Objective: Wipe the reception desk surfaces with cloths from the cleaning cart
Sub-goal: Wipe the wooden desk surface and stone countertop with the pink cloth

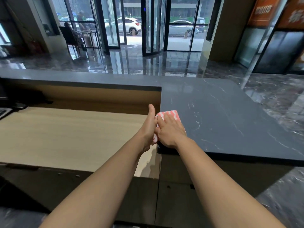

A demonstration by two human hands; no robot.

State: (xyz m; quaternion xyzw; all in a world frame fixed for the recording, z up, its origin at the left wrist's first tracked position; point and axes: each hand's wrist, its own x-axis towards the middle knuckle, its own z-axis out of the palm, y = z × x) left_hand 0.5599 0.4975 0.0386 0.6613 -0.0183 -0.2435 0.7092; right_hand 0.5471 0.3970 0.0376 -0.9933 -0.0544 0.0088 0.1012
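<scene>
Right hand (171,130) pressed flat on pink-striped cloth (171,112), fingers (167,119) straight and close together, at near left corner of dark marble counter (230,120), left hand (148,127) against its edge, thumb raised, fingers hidden, grip unclear

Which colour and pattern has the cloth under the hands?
The cloth has pink and white stripes, seen in the head view, on the dark marbled counter.

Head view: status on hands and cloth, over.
Right hand flat, pressing striped cloth on dark counter corner. Left hand thumb-up against cloth's edge, grip unclear. Nothing in the way.
</scene>
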